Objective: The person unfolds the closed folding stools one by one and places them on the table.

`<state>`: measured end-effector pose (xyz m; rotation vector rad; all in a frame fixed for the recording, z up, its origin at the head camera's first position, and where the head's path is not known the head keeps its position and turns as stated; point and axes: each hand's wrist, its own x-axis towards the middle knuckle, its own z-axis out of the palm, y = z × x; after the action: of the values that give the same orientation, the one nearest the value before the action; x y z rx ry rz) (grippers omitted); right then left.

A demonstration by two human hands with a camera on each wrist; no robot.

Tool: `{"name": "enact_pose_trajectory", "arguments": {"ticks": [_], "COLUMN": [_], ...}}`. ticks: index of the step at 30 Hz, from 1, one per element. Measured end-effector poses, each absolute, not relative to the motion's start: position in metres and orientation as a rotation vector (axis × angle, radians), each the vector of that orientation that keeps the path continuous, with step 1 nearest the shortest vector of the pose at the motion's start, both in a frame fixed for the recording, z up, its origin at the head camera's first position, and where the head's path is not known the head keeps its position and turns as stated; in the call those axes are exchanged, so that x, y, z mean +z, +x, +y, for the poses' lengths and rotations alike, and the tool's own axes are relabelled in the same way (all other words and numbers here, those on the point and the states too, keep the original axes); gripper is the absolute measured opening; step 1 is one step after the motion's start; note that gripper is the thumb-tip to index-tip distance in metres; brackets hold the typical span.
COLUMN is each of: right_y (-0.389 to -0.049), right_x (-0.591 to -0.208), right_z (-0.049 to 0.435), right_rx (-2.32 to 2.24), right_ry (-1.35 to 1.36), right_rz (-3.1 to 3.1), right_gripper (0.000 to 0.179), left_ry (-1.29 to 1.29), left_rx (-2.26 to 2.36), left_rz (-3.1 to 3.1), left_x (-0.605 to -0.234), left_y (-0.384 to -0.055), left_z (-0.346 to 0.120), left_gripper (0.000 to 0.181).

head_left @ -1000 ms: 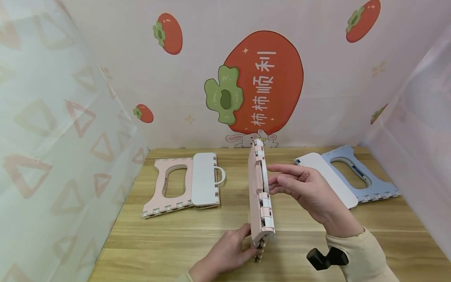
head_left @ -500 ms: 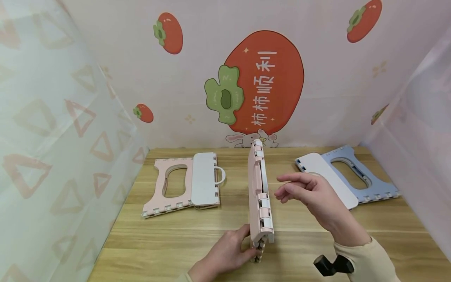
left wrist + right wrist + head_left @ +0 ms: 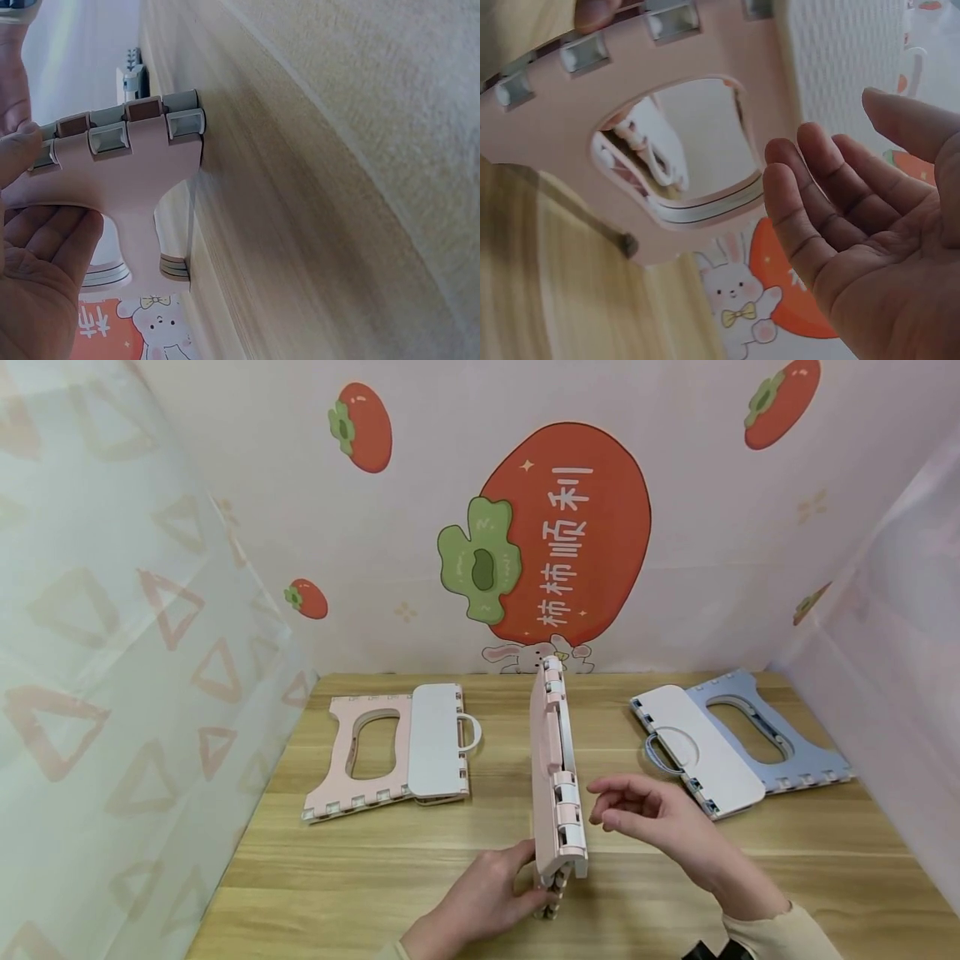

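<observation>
Okay, upright pink stool point(image 3: 551, 760): mid-table, folded, on edge, almost end-on to the head camera, hinged side facing the person. Lower edge appears to meet the wooden table point(image 3: 360, 877) in the left wrist view.

Left hand point(image 3: 487, 893) grasps that stool at its near, lower end; thumb by the hinged edge, fingers at the far face, near the cut-out, per left wrist view. Right hand point(image 3: 667, 827) is released, holds nothing: fingers loosely bent, palm turned toward the stool, just to the right of it with a small gap in the head view. Right wrist view has the open palm in front of the stool's pink face, cut-out rim point(image 3: 712, 214) and white textured panel point(image 3: 847, 60).

Left on table: second pink stool point(image 3: 431, 743), lying flat, white panel on top, white loop handle point(image 3: 477, 732) pointing at the middle. Right: blue stool point(image 3: 720, 735), lying flat at an angle, also white-panelled, its ring handle point(image 3: 658, 762) toward the middle, near the right hand.

Behind: pale back wall point(image 3: 690, 610), big orange persimmon print point(image 3: 607, 560) with white characters, small rabbit print point(image 3: 534, 656) under it. Left side: sheet with triangle outlines point(image 3: 150, 693). Beige sleeve point(image 3: 783, 935) on the right arm; black object point(image 3: 716, 952) beside it, cut off by the frame.
</observation>
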<state>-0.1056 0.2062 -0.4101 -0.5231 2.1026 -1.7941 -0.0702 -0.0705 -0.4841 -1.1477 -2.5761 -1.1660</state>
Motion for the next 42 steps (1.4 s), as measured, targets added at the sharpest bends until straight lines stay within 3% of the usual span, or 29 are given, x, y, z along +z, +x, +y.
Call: {"name": "enact_pose_trajectory", "arguments": {"ticks": [19,32,42], "right_y": [-0.091,-0.085,-0.082], "right_x": [-0.442,-0.446,-0.449], "right_z": [0.204,0.197,0.193], "right_rx": [-1.658,-1.572,-1.555], "right_ry": [-0.693,-0.746,-0.758], "right_rz": [1.913,1.967,2.053], "right_gripper": [0.048,0.036,0.039], "left_ry": [-1.146,-1.142,-1.150], "left_rx": [-0.972,-0.820,-0.796], "left_rz": [-2.543,-2.571,-2.562], "left_x": [-0.482,-0.477,-0.476], "left_y": [-0.068,-0.067,-0.068], "left_z": [-0.071,-0.069,-0.068], "left_gripper": [0.051,0.046,0.046]}}
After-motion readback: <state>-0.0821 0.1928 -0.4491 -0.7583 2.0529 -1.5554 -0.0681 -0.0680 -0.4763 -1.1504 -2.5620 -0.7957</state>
